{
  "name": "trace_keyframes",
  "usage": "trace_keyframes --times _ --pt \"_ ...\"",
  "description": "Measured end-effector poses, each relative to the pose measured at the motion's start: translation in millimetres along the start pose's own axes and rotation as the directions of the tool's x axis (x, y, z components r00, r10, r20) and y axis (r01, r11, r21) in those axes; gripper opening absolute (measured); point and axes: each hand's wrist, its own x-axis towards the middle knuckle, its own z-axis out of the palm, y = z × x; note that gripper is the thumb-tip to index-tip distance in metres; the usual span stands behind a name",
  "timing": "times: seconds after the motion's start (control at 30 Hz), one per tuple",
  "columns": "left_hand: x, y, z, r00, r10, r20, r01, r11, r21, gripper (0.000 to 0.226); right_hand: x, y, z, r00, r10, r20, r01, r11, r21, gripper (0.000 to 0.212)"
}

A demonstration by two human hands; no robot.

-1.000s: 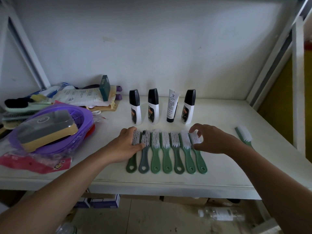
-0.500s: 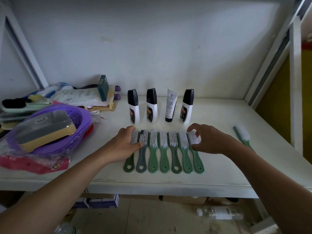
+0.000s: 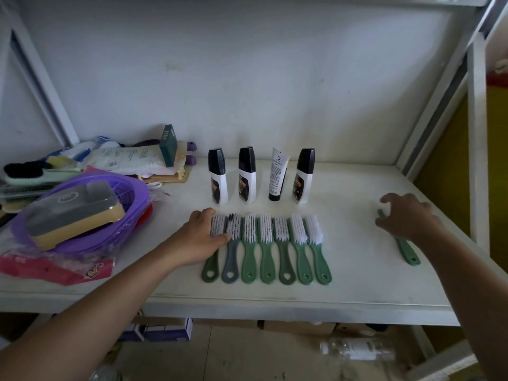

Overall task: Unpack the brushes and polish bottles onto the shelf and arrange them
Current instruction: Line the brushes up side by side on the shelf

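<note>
Several green-handled brushes (image 3: 265,248) with white bristles lie side by side on the white shelf (image 3: 357,281), handles toward me. My left hand (image 3: 200,237) rests flat against the leftmost brush, thumb across its bristles. Behind the row stand three black-capped polish bottles (image 3: 247,174) and a white tube (image 3: 278,174). A lone green brush (image 3: 406,250) lies apart at the right; my right hand (image 3: 406,218) hovers over its bristle end, fingers spread, hiding the head.
At the left sits a purple basket (image 3: 90,215) holding a yellow-based brush box (image 3: 74,210), on crumpled packaging, with more brushes and packets behind. The shelf's upright frame (image 3: 477,133) bounds the right side. Cardboard boxes and a bottle lie on the floor below.
My right hand left the right end of the brush row and moved right, over the lone brush. My left hand stayed at the row's left end.
</note>
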Motion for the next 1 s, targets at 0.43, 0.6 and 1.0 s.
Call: trace_keyframes --times 0.43,0.6,1.0 --pt "-3.6 5.4 -0.3 1.0 0.0 0.026 0.0 1.0 0.001 0.065 -8.6 -5.7 5.1 0.98 -0.151 0.13 0.137 0.984 0.113 0.051" --pt "-2.5 4.5 0.1 1.0 0.012 0.029 -0.012 1.0 -0.005 0.061 -14.6 -18.9 5.3 0.949 -0.293 0.112 0.271 0.945 0.182 0.031" --pt "-2.4 4.4 4.0 1.0 0.025 0.006 -0.025 1.0 0.013 0.066 -28.6 -47.0 7.5 0.883 -0.432 0.184 0.401 0.897 0.187 0.032"
